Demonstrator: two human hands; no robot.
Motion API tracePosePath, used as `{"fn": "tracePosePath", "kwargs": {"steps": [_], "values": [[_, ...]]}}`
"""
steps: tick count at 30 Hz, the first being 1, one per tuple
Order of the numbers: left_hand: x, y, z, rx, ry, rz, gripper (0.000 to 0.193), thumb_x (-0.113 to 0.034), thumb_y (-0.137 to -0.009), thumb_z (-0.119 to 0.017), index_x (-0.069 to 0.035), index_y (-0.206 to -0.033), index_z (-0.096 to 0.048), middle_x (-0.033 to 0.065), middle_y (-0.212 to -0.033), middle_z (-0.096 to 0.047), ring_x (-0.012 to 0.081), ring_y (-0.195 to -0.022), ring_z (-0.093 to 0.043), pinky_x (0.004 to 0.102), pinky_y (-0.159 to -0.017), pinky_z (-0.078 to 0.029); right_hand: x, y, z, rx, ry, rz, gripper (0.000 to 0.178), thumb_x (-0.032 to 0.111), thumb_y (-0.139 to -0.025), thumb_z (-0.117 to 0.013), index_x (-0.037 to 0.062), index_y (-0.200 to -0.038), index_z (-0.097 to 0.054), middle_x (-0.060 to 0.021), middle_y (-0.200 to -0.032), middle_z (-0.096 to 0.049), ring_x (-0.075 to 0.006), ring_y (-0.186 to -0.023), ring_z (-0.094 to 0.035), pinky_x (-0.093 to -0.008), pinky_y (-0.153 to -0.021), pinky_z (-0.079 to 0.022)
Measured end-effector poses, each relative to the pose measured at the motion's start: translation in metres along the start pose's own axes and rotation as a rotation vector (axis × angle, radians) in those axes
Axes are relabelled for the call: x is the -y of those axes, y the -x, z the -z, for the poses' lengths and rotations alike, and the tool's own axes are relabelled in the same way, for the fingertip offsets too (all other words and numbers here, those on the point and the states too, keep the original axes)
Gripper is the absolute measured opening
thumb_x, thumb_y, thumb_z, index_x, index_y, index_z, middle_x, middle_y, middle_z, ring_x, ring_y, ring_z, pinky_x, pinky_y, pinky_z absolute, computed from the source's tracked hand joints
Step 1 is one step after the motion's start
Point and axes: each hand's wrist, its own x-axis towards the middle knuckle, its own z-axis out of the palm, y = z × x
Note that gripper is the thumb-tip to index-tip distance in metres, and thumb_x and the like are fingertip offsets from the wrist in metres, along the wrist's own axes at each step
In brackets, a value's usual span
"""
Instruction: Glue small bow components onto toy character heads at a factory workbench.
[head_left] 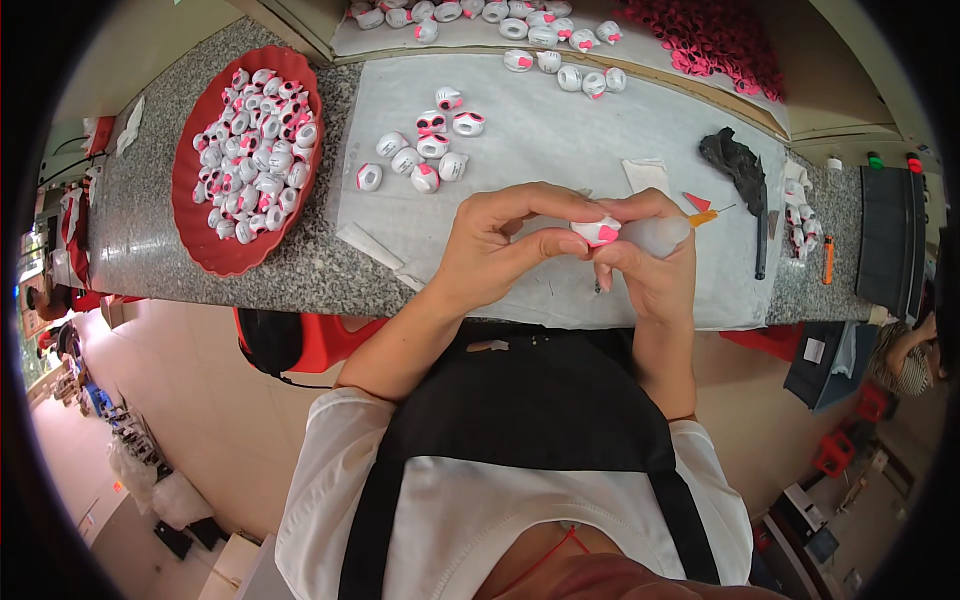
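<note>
Between the thumb and fingertips of my left hand [480, 245] is a small white toy head with a pink patch [603, 234], lifted over the near part of the white work sheet [540, 130]. My right hand [655, 270] is closed around a translucent squeeze bottle [657, 238]. The bottle's orange needle tip [703, 218] points right, away from the toy head. My right fingertips meet the toy head's right side. Several similar white and pink heads [432, 146] lie loose on the sheet, beyond my left hand.
On the left stands a red scalloped tray [228, 260] heaped with toy heads. More heads [545, 36] and a pile of pink pieces [700, 50] fill the back shelf. At right lie a crumpled black cloth [732, 158], a dark pen [762, 245] and an orange marker [828, 260].
</note>
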Motion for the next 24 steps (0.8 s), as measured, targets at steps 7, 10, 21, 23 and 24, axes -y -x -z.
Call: {"fn": "tracePosePath", "kwargs": {"steps": [7,10,21,23,24], "values": [[-0.002,-0.002,-0.006,-0.03,-0.133,-0.073,0.024,0.002,-0.07,-0.056,0.001,-0.094,-0.054,0.0106,-0.091,-0.056,0.0157,-0.084,-0.053,0.0264,-0.075,-0.04,0.001,0.0,0.001,-0.025,-0.003,-0.014,0.025,-0.001,-0.064,-0.062,-0.0042,-0.088,-0.053,-0.0079,-0.067,-0.055,-0.0086,-0.05,-0.049,-0.0175,-0.037,-0.037],[0.0,-0.002,-0.006,-0.031,-0.158,-0.098,0.024,0.002,-0.07,-0.055,0.001,-0.093,-0.054,0.01,-0.091,-0.056,0.0156,-0.084,-0.053,0.0264,-0.076,-0.04,0.003,0.0,0.0,-0.022,0.01,-0.033,0.025,-0.002,-0.065,-0.06,-0.0043,-0.089,-0.052,-0.0079,-0.067,-0.055,-0.0083,-0.05,-0.05,-0.0172,-0.037,-0.037],[0.004,-0.003,-0.007,-0.048,-0.202,-0.133,0.024,0.001,-0.067,-0.058,-0.002,-0.091,-0.055,0.0084,-0.088,-0.056,0.0157,-0.082,-0.053,0.0262,-0.073,-0.041,-0.001,-0.002,0.006,0.014,0.013,-0.079,0.026,0.001,-0.064,-0.057,-0.0034,-0.089,-0.048,-0.0124,-0.072,-0.053,-0.0129,-0.048,-0.049,-0.0208,-0.034,-0.038],[0.005,-0.003,-0.005,-0.027,-0.213,-0.176,0.025,0.001,-0.066,-0.06,-0.003,-0.09,-0.056,0.008,-0.086,-0.057,0.0159,-0.08,-0.053,0.026,-0.071,-0.041,-0.005,-0.001,0.009,0.05,-0.072,-0.081,0.026,0.002,-0.064,-0.059,-0.0027,-0.087,-0.048,-0.0129,-0.072,-0.053,-0.0136,-0.049,-0.049,-0.0212,-0.034,-0.037],[0.004,-0.002,-0.003,0.01,-0.236,-0.174,0.024,0.001,-0.065,-0.06,-0.002,-0.088,-0.056,0.0098,-0.087,-0.055,0.0173,-0.081,-0.052,0.0269,-0.071,-0.04,-0.006,-0.001,0.01,0.052,-0.072,-0.083,0.026,0.002,-0.064,-0.059,-0.0027,-0.087,-0.048,-0.0129,-0.072,-0.053,-0.0136,-0.049,-0.049,-0.0212,-0.034,-0.037]]}}
